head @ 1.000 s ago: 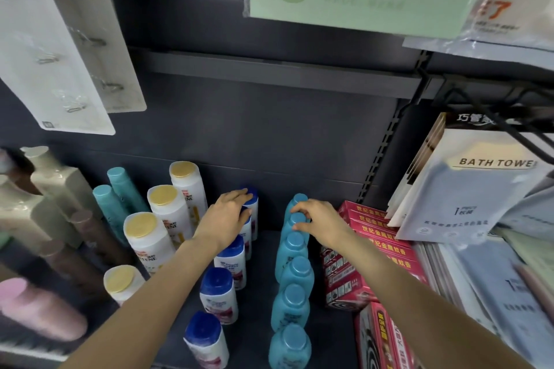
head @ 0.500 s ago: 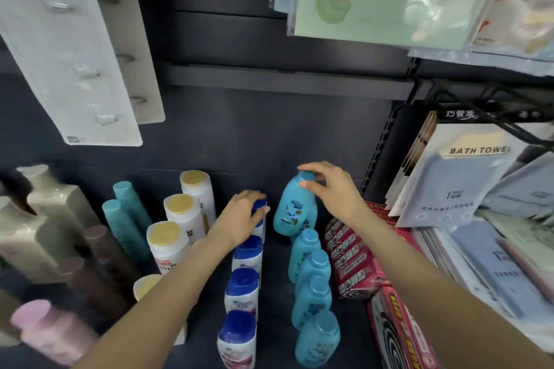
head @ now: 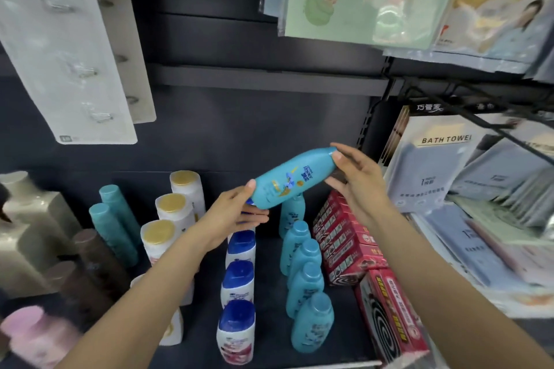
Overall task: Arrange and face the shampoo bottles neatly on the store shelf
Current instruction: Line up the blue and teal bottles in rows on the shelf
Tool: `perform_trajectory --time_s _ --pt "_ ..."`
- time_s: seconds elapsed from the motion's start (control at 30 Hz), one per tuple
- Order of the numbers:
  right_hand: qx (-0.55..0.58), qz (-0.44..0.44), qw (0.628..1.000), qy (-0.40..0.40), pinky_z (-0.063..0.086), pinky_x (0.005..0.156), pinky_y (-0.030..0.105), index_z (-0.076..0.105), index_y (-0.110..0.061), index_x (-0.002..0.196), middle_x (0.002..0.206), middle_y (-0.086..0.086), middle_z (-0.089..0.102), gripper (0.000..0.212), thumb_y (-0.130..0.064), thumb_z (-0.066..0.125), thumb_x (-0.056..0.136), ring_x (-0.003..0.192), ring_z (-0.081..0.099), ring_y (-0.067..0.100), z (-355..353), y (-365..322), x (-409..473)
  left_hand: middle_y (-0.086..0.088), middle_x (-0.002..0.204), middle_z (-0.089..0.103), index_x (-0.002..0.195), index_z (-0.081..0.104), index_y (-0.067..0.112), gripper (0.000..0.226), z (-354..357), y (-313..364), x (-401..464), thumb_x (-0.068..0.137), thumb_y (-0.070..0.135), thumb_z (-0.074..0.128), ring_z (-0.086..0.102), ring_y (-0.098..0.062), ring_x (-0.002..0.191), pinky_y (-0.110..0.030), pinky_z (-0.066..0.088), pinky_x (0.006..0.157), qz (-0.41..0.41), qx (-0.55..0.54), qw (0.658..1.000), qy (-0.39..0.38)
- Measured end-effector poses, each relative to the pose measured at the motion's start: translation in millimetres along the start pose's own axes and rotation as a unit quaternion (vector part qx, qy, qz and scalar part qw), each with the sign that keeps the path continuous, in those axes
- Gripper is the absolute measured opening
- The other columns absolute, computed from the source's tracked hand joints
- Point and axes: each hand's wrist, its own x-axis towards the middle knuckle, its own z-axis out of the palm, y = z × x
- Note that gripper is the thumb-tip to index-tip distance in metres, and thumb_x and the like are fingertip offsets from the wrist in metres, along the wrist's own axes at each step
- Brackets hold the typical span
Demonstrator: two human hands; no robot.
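Head: blue btl btwn hands

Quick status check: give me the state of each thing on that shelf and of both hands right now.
lifted blue bottle: off the shelf, tilted nearly sideways, label toward camera
left hand: grips the bottle's lower end
right hand: pinches its cap end
blue bottle row: upright, in line
blue-capped white bottles: upright, in line
gold-capped bottles: upright
red boxes: stacked

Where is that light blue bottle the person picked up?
In the head view the light blue bottle is mid-frame, held tilted between the left hand and right hand, above the row of matching blue bottles.
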Motion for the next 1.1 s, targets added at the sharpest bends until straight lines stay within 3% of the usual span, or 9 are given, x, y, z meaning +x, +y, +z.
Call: perform_trajectory --time_s 0.13,0.3,0.43,0.57,0.7,0.77,0.87,1.03,1.1 --pt "0.06 0.019 0.998 0.002 0.054 0.089 0.03 0.062 -0.015 0.115 0.12 0.01 0.063 0.023 -0.012 0.055 0.093 0.113 0.06 0.02 -2 11 -11 -0.016 0.099 0.07 0.106 0.06 0.014 0.031 0 0 -13 0.093 0.04 0.048 0.07 -0.021 0.089 -0.023 0.057 0.075 0.008 -0.112 0.994 0.009" --pt "0.085 0.06 0.995 0.001 0.054 0.09 0.033 0.061 -0.014 0.119 0.107 0.005 0.065 0.026 -0.013 0.053 0.094 0.096 0.067 0.017 -2 16 -20 -0.014 0.107 0.067 0.112 0.059 0.012 0.027 2 -1 -30 0.09 0.027 0.055 0.069 -0.022 0.094 -0.022 0.056 0.08 0.079 -0.118 0.989 0.045" --pt "0.113 0.102 0.988 0.001 0.054 0.092 0.036 0.058 -0.011 0.121 0.112 0.008 0.062 0.028 -0.018 0.055 0.093 0.096 0.068 0.021 -2 22 -27 -0.005 0.1 0.067 0.107 0.063 0.023 0.034 6 6 -45 0.074 0.029 0.066 0.067 -0.017 0.096 -0.027 0.054 0.084 0.171 -0.038 0.98 0.094" --pt "0.159 0.122 0.98 -0.015 0.053 0.092 0.032 0.057 0.002 0.119 0.109 0.013 0.068 0.03 -0.014 0.053 0.094 0.097 0.069 0.016 -3 19 -29 0.012 0.1 0.069 0.109 0.062 0.025 0.038 6 14 -57 0.077 0.007 0.07 0.065 -0.005 0.094 -0.016 0.051 0.078 0.272 0.023 0.957 0.101" --pt "0.169 0.142 0.974 -0.041 0.054 0.089 0.03 0.058 -0.005 0.122 0.117 0.015 0.065 0.029 -0.006 0.052 0.093 0.105 0.066 0.018 -9 17 -30 0.002 0.114 0.063 0.11 0.06 0.029 0.048 -1 13 -64 0.073 0.0 0.074 0.061 -0.009 0.108 -0.019 0.051 0.087 0.343 0.093 0.93 0.091" --pt "0.185 0.147 0.97 -0.053 0.054 0.09 0.032 0.056 -0.006 0.124 0.118 0.016 0.065 0.032 -0.003 0.051 0.093 0.106 0.065 0.019 -11 17 -30 0.004 0.118 0.057 0.11 0.059 0.035 0.055 -7 10 -64 0.07 0.001 0.077 0.056 -0.006 0.113 -0.017 0.048 0.089 0.381 0.184 0.901 0.099" --pt "0.207 0.138 0.965 -0.078 0.052 0.092 0.031 0.052 -0.003 0.128 0.122 0.017 0.063 0.037 -0.001 0.05 0.092 0.112 0.062 0.021 -11 17 -30 0.006 0.121 0.05 0.114 0.058 0.029 0.057 -12 4 -63 0.069 0.003 0.08 0.049 -0.002 0.115 -0.012 0.045 0.092 0.422 0.306 0.846 0.112" --pt "0.257 0.131 0.952 -0.101 0.05 0.096 0.029 0.052 -0.007 0.13 0.125 0.016 0.061 0.046 -0.001 0.053 0.085 0.119 0.058 0.021 -8 17 -31 0.004 0.123 0.048 0.12 0.053 0.027 0.06 -12 -3 -62 0.07 0.008 0.08 0.048 -0.005 0.117 -0.022 0.047 0.095 0.458 0.349 0.806 0.14" --pt "0.262 0.129 0.951 -0.099 0.049 0.096 0.029 0.052 -0.008 0.13 0.125 0.015 0.062 0.045 -0.002 0.053 0.086 0.117 0.059 0.02 -7 17 -31 0.006 0.121 0.048 0.119 0.054 0.027 0.059 -11 -3 -62 0.07 0.006 0.08 0.048 -0.002 0.117 -0.016 0.046 0.093 0.462 0.336 0.808 0.142"
